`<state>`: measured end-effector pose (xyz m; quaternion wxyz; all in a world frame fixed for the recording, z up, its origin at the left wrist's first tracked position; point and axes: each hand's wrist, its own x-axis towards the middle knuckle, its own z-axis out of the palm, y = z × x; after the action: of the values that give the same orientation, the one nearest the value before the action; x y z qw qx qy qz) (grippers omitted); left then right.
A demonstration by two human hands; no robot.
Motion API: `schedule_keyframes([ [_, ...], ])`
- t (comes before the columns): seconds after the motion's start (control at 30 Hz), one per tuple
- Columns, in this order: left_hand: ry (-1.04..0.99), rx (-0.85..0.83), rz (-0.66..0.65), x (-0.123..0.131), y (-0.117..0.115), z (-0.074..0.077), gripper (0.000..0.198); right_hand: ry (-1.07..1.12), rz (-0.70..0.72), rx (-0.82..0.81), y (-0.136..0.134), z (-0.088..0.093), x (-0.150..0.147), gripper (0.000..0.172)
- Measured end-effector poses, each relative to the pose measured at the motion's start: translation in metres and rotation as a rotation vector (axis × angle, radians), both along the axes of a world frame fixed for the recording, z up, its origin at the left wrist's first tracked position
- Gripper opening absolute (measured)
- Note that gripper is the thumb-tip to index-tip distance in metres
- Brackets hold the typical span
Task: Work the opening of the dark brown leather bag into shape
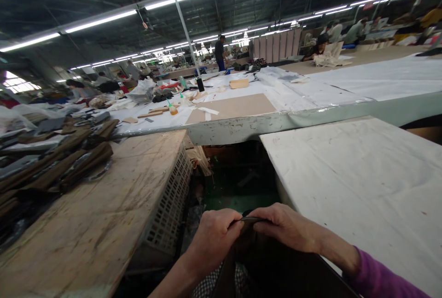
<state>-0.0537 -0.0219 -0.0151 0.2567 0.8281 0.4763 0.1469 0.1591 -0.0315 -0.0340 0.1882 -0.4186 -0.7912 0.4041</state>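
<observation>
**A:** What occupies the lower centre of the view?

**B:** The left hand point(214, 238) and the right hand point(286, 229), set close together, fingers curled. Each pinches the thin upper edge of a dark sheet point(276, 270), so both are closed on it. The thumbs and fingertips nearly meet at the edge.

**A:** And where does the dark sheet lie?

**B:** It hangs below the hands at the bottom edge of the view, over the gap between two tables. A purple sleeve point(380, 279) covers the right forearm; a patch of checked cloth point(207, 284) shows under the left wrist.

**A:** What flanks the hands?

**B:** To the left is a worn wooden table point(103, 224) carrying a heap of brown strips point(69, 160) at its far end. A white plastic crate point(172, 196) stands against its side. To the right is a table covered in white cloth point(362, 187), just beside the right wrist.

**A:** And beyond?

**B:** A long table point(241, 127) runs across the view, well apart from the hands. On it are a cardboard sheet point(231, 107), a small green-capped bottle point(171, 108) and scattered scraps. Other people work at tables farther back under rows of strip lights — too distant for their work to be made out.
</observation>
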Motion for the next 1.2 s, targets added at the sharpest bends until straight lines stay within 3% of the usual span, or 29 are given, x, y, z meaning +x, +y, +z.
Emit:
schedule_keyframes([
  [0.27,-0.152,-0.211,0.125,-0.013,0.005,0.000,0.016,-0.217,0.130,0.237,0.023,0.002,-0.024,0.025],
  [0.33,-0.172,-0.232,0.181,-0.019,0.001,0.001,0.024,-0.224,0.136,0.262,0.025,0.001,-0.029,0.024],
  [0.47,-0.036,-0.166,0.258,-0.024,-0.013,0.007,0.013,-0.223,0.139,0.266,0.028,-0.001,-0.033,0.025],
  [0.63,0.035,-0.103,0.286,-0.025,-0.023,0.010,0.022,-0.184,0.154,0.276,0.027,-0.004,-0.037,0.027],
  [1.0,0.516,0.094,0.193,-0.014,-0.011,0.004,0.029,-0.406,0.125,0.403,0.033,-0.004,-0.057,0.027],
  [1.1,0.531,0.090,0.209,-0.016,-0.015,0.001,0.025,-0.397,0.152,0.454,0.033,-0.019,-0.062,0.028],
  [1.2,0.555,0.067,0.216,-0.020,-0.018,-0.002,0.029,-0.349,0.124,0.496,0.040,-0.060,-0.062,0.030],
])
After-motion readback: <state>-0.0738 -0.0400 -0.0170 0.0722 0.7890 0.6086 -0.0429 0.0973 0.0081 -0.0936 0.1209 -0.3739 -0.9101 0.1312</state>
